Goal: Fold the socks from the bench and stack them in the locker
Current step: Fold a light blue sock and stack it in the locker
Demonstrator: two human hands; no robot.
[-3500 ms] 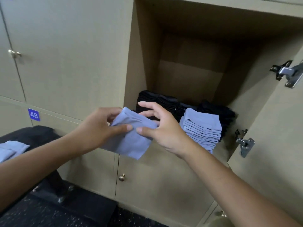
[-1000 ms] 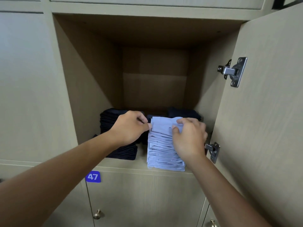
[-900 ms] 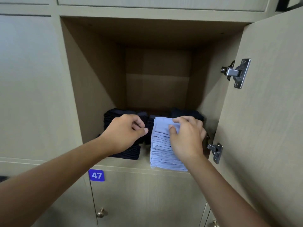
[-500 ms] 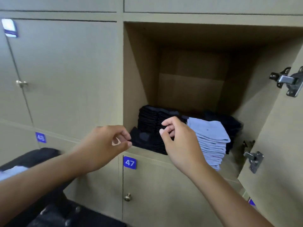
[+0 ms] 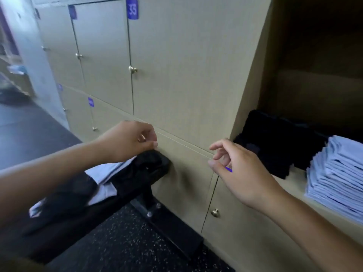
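Note:
Both hands hang in the air in front of the closed locker doors and hold nothing. My left hand [image 5: 130, 141] hovers above the black bench [image 5: 137, 171] with its fingers loosely curled. My right hand [image 5: 235, 169] sits left of the open locker [image 5: 290, 183], fingers relaxed. Inside the locker a tall stack of folded light blue socks [image 5: 337, 173] stands at the right, with folded black socks [image 5: 275, 142] to its left. Loose light blue socks [image 5: 110, 173] lie on the bench, partly hidden by my left forearm.
Beige locker doors [image 5: 176, 65] with small brass knobs and blue number tags fill the wall. The bench's black metal foot [image 5: 151, 209] stands on dark speckled flooring [image 5: 121, 242]. A corridor opens at the far left.
The blue sock was laid on the blue stack and both hands let go. They pulled out of the locker and the view swung left toward the bench.

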